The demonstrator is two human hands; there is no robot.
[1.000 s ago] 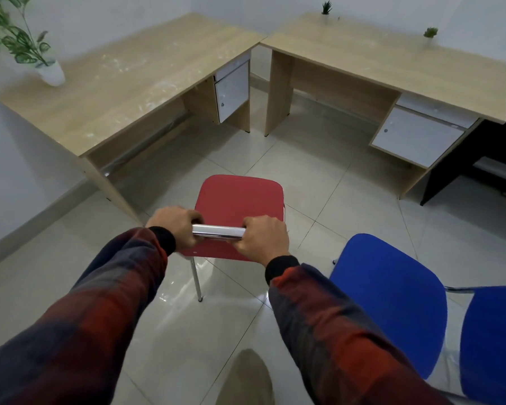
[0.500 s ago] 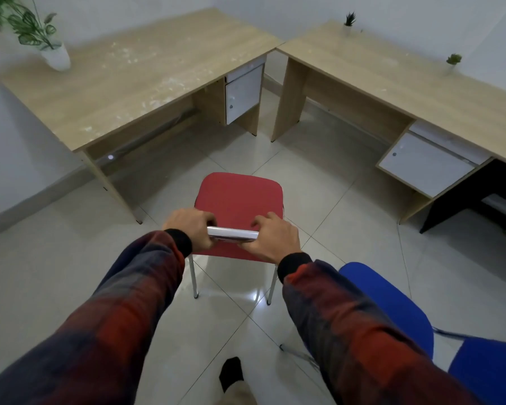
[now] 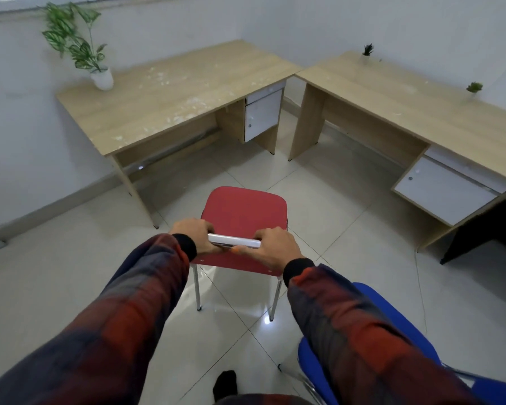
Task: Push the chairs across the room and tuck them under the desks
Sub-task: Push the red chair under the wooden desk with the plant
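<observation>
Both hands clamped the chrome back rail (image 3: 234,240) of the red chair (image 3: 243,213), the left hand (image 3: 195,235) and right hand (image 3: 275,247) each a closed grip at its ends; the chair stood on the tiled floor (image 3: 70,273), short of the left desk (image 3: 170,92) at eleven o'clock; pushing evenly with both hands should keep it straight and aimed at the knee gap; the right desk (image 3: 406,95) lay at two o'clock, a blue chair (image 3: 392,317) at five.

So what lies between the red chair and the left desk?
Only bare tiled floor: the head view shows nothing between the red chair and the left desk.
</observation>
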